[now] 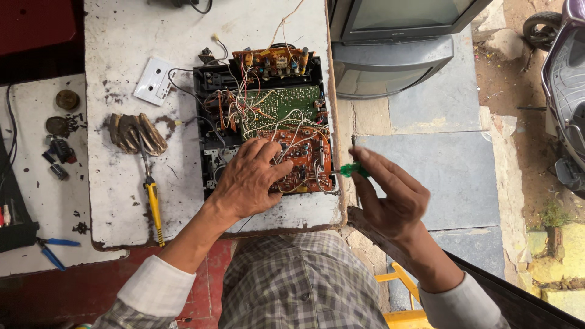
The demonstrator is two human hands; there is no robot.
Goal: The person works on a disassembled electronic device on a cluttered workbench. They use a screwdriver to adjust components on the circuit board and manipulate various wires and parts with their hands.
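Green-handled screwdriver (352, 164): pinched in right hand (390, 198) at table's right edge, shaft upright in view, tip pointing away.
Left hand (250, 180): fingers spread flat, pressing orange circuit board (304, 159), grasping nothing.

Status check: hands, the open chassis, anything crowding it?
Left hand pressing orange circuit board. Right hand holds green screwdriver at its edge. Loose wires overhead.
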